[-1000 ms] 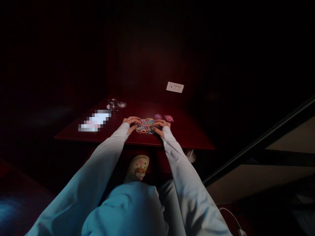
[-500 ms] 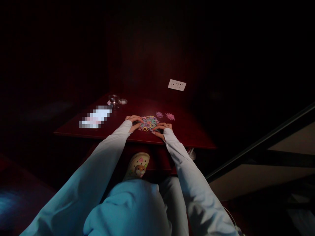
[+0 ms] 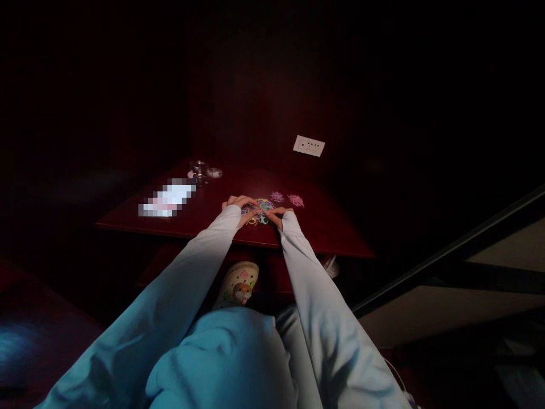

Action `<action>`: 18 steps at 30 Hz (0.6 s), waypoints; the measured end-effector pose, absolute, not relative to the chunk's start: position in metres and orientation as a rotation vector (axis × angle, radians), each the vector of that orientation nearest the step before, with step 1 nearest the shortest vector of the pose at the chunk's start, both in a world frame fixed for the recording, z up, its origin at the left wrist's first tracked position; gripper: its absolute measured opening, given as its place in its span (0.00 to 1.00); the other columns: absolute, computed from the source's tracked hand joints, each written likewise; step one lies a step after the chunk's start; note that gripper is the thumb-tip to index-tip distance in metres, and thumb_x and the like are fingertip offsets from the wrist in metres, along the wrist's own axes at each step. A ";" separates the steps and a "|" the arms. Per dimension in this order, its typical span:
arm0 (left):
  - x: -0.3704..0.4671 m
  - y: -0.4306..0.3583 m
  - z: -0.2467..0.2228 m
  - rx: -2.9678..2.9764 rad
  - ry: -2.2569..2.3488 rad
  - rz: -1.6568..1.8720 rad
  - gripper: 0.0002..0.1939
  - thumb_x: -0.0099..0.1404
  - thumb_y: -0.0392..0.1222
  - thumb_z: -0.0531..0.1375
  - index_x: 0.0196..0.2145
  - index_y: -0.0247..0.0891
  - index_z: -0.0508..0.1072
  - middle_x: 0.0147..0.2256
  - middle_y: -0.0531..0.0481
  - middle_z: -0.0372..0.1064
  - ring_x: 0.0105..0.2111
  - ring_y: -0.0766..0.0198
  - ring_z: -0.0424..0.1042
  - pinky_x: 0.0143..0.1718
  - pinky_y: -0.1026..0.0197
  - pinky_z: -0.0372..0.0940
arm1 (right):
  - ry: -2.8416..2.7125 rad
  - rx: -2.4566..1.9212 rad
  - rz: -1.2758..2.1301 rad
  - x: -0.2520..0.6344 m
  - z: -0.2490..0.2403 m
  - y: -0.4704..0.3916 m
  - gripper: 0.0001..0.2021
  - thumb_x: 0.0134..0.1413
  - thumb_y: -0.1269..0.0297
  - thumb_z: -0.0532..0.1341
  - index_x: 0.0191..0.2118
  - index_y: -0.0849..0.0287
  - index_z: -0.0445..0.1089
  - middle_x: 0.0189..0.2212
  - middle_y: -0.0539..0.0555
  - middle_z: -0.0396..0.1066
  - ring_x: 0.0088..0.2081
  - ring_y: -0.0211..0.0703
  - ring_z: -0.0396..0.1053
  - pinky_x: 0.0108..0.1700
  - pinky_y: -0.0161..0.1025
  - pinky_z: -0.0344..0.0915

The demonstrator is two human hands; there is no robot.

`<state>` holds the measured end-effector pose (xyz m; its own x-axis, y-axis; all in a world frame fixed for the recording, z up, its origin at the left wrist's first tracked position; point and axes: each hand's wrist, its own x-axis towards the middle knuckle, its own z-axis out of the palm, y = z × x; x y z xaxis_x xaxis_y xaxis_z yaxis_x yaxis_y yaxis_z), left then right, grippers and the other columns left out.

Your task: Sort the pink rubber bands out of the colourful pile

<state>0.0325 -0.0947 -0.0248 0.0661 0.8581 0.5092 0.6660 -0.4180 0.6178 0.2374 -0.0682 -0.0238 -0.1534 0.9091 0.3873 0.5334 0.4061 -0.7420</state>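
A pile of small multicoloured bands point(image 3: 264, 218) lies near the front edge of the dark red table point(image 3: 204, 224). Over the pile's left side is my left hand point(image 3: 242, 206), its fingers bent and drawn together. My right hand point(image 3: 276, 215) touches the pile's right side, thumb and fingertips close together. The fingertips of both hands nearly meet over the bands; what they pinch is too small to make out. Behind the pile sit a small purple heap point(image 3: 277, 196) and a small pink heap point(image 3: 296, 200).
A pixelated bright phone-like object point(image 3: 168, 199) lies on the table's left part. Behind it stand a clear container point(image 3: 198, 170) and a round lid point(image 3: 214, 172). A white socket plate point(image 3: 309, 146) is on the wall. Below the table edge shows a decorated clog point(image 3: 240, 284).
Both hands have come closer together over the pile. My left hand has moved right and now covers part of the bands; my right hand has shifted slightly left and up.
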 end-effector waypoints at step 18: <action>0.040 -0.094 -0.030 2.067 1.570 1.315 0.05 0.69 0.46 0.64 0.35 0.49 0.81 0.48 0.55 0.80 0.53 0.51 0.65 0.52 0.47 0.55 | -1.781 -1.113 0.699 0.229 -0.021 -0.072 0.18 0.54 0.46 0.67 0.31 0.57 0.80 0.26 0.54 0.77 0.30 0.44 0.70 0.40 0.42 0.67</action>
